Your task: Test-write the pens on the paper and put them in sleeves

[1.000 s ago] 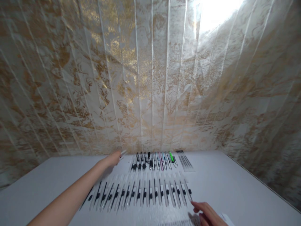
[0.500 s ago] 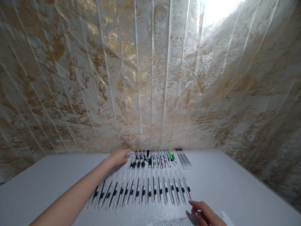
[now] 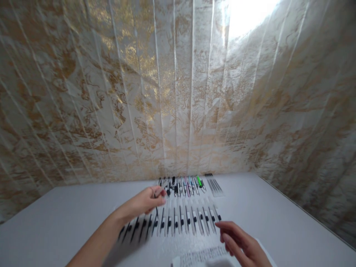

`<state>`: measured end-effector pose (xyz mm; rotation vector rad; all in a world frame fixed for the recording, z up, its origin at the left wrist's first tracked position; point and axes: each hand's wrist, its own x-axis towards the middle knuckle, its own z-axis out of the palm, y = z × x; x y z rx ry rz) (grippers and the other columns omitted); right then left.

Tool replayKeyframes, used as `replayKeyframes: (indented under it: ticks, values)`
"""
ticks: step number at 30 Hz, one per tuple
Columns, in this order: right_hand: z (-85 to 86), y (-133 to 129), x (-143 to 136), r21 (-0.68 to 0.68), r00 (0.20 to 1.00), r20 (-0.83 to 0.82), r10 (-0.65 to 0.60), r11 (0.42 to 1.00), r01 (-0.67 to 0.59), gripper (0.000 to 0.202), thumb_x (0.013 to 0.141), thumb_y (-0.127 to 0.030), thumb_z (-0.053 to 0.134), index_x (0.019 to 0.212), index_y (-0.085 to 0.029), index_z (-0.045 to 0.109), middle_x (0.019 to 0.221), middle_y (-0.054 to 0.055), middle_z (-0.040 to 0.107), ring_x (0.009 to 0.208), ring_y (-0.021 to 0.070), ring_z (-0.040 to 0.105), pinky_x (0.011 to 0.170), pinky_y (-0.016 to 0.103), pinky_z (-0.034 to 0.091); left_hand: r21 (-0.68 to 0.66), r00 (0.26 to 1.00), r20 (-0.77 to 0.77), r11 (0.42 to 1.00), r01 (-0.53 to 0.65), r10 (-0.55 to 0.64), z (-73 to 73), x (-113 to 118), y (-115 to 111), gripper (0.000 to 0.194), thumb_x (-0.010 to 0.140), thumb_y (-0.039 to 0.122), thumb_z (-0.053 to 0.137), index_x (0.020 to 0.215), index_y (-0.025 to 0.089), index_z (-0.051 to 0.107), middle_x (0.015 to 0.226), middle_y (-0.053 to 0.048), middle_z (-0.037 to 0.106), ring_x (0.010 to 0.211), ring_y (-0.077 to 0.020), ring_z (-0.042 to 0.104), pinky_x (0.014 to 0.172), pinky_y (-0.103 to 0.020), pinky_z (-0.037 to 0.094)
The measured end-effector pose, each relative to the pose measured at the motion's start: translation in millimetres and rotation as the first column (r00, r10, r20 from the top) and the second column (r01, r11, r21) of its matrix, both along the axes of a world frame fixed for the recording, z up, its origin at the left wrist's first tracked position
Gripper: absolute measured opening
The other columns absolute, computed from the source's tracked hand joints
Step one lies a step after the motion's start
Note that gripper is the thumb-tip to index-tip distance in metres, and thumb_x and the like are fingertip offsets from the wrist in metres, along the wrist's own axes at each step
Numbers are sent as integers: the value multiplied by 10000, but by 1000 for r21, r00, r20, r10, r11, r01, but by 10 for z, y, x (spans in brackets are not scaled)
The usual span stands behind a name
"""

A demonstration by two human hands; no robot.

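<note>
White table [image 3: 278, 222]: front row of pale barrels [image 3: 172, 229] and black pieces [image 3: 201, 216] already laid out; mixed pens [image 3: 187, 187] ranged behind; slim pale item [image 3: 159, 191] pinched in grip of left hand [image 3: 150, 199], not yet set down; right hand [image 3: 239, 241] loosely spread, apparently holding nothing, near row's right end.

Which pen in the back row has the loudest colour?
The bright green pen is near the right end of the back row, a little left of the clear packet of dark sticks; the others look black, pale or pink.

Plastic pen parts [image 3: 169, 224], glossy wall covering [image 3: 178, 107]
</note>
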<state>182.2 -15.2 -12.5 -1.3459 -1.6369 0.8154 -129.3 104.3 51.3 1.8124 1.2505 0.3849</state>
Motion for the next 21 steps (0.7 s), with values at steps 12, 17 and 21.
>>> replayKeyframes:
  ticks: [12, 17, 21]
  values:
    - [877, 63, -908, 170, 970, 149, 190, 962, -215, 142, 856, -195, 673, 715, -207, 661, 774, -8, 601, 875, 200, 521, 846, 348, 392, -192, 922, 354, 953, 235, -156, 91, 651, -954, 110, 684, 181, 548, 685, 204, 441, 559, 103, 338, 490, -67, 305, 449, -229, 235]
    - [932, 113, -784, 202, 985, -66, 158, 969, -142, 157, 894, -268, 607, 748, -211, 603, 725, -26, 607, 748, 167, 552, 769, 313, 409, -238, 907, 410, 948, 211, -99, 89, 554, -967, 166, 696, 197, 582, 840, 189, 499, 675, 87, 412, 575, -78, 337, 484, -211, 252]
    - [1011, 126, -547, 275, 949, -316, 12, 958, 79, 168, 906, -367, 584, 809, -233, 605, 686, -46, 618, 654, 131, 559, 645, 243, 429, -269, 925, 371, 944, 193, -83, 12, 507, -952, 184, 726, 228, 608, 885, 182, 529, 685, 78, 439, 606, -91, 350, 516, -217, 267]
